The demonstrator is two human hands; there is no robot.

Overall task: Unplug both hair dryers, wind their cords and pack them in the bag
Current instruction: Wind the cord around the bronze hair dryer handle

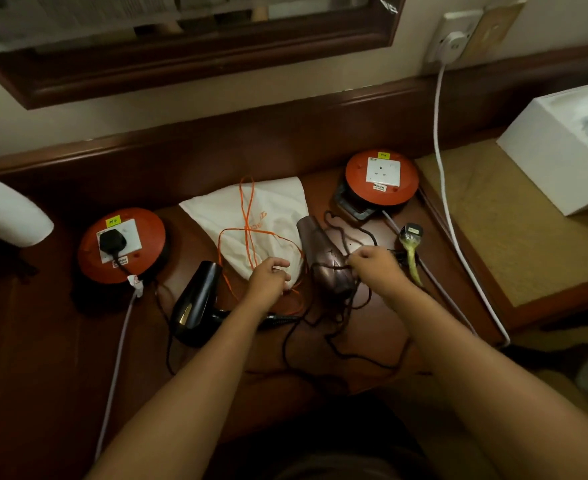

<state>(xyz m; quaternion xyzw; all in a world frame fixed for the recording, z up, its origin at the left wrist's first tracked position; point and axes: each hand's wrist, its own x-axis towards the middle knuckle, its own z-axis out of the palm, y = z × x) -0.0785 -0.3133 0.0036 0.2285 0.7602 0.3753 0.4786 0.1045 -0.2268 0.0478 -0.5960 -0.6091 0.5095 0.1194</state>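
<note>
On the dark wood desk, 2 dryers are lying either side of the white cloth bag [251, 220]. Right hand [375, 265] is pinching the brown cord [351, 233] beside the bronze dryer [323, 258], fingers curled on it, so winding looks to be starting. Left hand [270, 277] is resting at the bag's near edge, fingers loosely curled; cannot tell whether it is gripping the orange drawstring [247, 216]. Bronze dryer's plug [411, 233] is lying free right of it, near the right reel [382, 178], whose socket is sitting empty. Black dryer [195, 303] is lying near left, its black plug [112, 241] sitting in the left reel [121, 244]. Step in hand: likely coiling the loose, tangled cord. Next move probably needs gathering the slack into loops, then pulling plug 2. Dryers are glossy hard plastic, the bag soft and creased, the reels round, red and flat-topped.
</note>
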